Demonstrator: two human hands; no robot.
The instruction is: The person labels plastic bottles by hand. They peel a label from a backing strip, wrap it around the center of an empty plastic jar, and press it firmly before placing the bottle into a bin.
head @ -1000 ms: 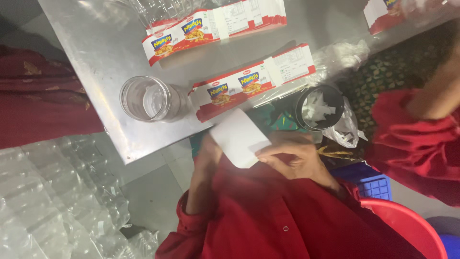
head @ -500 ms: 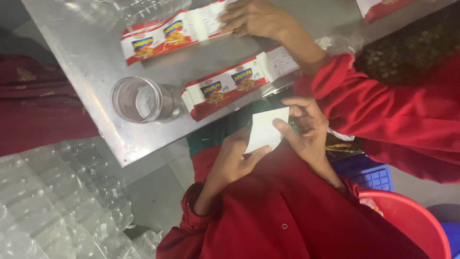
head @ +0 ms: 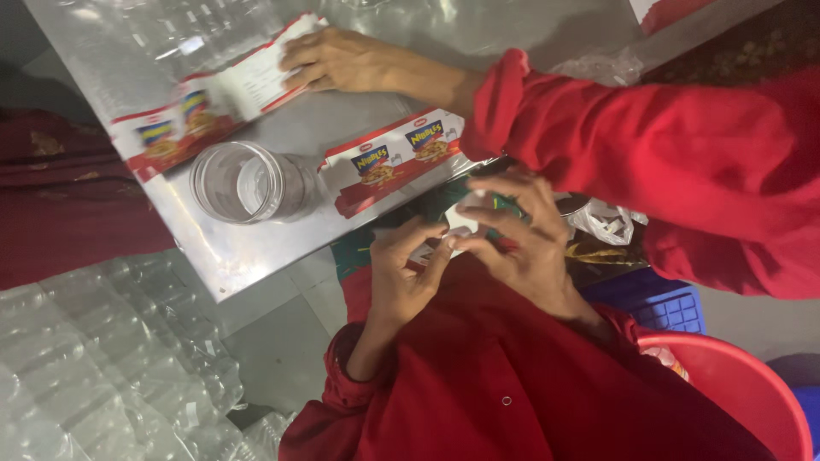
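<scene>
My left hand (head: 406,273) and my right hand (head: 521,243) meet in front of my red garment, just below the metal table's edge. Both pinch a small white piece of paper (head: 462,220) between the fingertips; most of it is hidden by the fingers. Just above my hands, a red and white printed label strip (head: 393,158) lies on the table. A co-worker's hand (head: 342,60), on a red-sleeved arm, rests on a second label strip (head: 213,102) farther back.
A clear plastic jar (head: 248,181) lies on its side on the metal table (head: 222,256). Crumpled clear plastic (head: 102,358) fills the lower left. To the right are a plastic bag with white scraps (head: 606,222), a blue crate (head: 666,303) and a red bucket (head: 735,384).
The white paper looked larger in my hands before; now only a small bit shows between my fingertips. The co-worker's hand has reached left along the far label strip.
</scene>
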